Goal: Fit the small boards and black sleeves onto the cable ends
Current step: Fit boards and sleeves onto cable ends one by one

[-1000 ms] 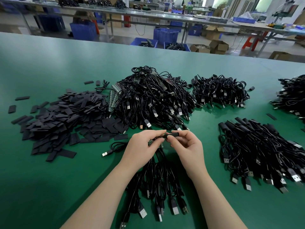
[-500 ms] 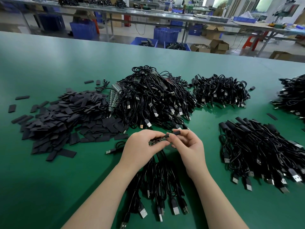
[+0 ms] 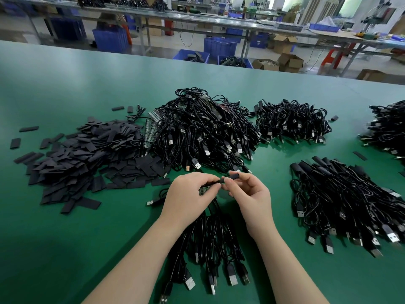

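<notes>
Left hand (image 3: 188, 195) curled round a small green board (image 3: 205, 189), pinched at the fingertips; right hand (image 3: 248, 194) pinching a black sleeve (image 3: 230, 178) at the board's far end. Both grips narrow and loaded, held just above the bench (image 3: 87, 238), directly over the cable bundle (image 3: 210, 244) lying between the forearms. Whether the sleeve already covers part of the board: cannot tell, joint hidden by fingers. Likely step: sliding sleeve over board. Risks from here: sleeve mouth catching on a board corner or component if presented tilted, causing buckling or a jam; excess thumb pressure flattening the sleeve and closing its opening; pulling against the cable, straining the joint between board and wire; loss of pinch, dropping the part into the bundle below, where black on black makes recovery slow. Sleeve heap (image 3: 83, 159) well left of the bundle, unfinished cable heap (image 3: 203, 132) beyond it, sleeved cables (image 3: 346, 200) right of it; misplacing a half-fitted piece among the sleeved cables would pass a defect onward.
</notes>
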`<action>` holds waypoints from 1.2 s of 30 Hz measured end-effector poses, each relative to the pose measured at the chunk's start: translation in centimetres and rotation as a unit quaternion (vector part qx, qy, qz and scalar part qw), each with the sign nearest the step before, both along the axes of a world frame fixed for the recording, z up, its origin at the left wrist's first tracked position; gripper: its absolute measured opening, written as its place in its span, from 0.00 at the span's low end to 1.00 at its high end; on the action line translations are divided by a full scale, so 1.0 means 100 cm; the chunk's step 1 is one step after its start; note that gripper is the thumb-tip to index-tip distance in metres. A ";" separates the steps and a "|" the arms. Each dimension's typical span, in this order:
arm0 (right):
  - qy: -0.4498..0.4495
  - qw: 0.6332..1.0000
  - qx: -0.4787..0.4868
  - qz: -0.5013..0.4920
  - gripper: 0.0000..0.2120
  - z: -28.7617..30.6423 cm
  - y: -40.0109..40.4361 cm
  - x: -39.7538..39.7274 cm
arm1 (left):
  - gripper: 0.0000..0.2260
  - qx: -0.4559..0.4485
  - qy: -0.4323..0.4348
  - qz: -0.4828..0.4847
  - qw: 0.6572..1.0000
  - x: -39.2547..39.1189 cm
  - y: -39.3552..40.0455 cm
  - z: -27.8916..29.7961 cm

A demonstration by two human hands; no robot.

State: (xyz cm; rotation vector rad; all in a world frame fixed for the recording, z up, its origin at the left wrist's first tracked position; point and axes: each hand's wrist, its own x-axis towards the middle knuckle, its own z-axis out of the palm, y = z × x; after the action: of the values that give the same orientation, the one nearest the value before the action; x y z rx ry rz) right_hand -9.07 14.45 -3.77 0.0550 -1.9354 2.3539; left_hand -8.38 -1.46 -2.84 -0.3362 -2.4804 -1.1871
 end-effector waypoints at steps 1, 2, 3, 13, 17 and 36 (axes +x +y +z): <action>0.001 1.000 0.002 -0.003 0.07 0.000 0.000 0.000 | 0.08 0.008 -0.004 0.000 1.000 0.000 0.000 0.000; 0.001 1.000 0.004 -0.006 0.08 0.000 0.000 0.000 | 0.09 0.015 -0.009 0.001 1.000 0.000 0.000 0.000; 0.000 1.000 0.005 -0.008 0.08 0.000 0.000 -0.001 | 0.09 0.020 -0.014 0.006 1.000 0.000 0.000 -0.001; -0.007 1.000 -0.007 -0.019 0.10 0.000 -0.002 0.001 | 0.07 0.010 0.018 0.012 1.000 0.002 0.002 0.002; -0.015 0.999 -0.019 -0.025 0.09 0.001 -0.003 0.002 | 0.07 0.006 0.028 0.023 0.999 0.003 0.003 0.002; -0.022 0.998 -0.049 -0.013 0.09 0.004 -0.009 0.005 | 0.07 0.010 0.060 0.028 0.998 0.004 0.002 0.003</action>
State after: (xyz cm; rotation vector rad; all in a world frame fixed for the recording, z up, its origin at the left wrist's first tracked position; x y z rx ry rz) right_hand -8.60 13.58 -3.42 -0.0302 -1.8240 2.4497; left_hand -8.01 -1.22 -2.53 -0.3212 -2.3571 -1.1346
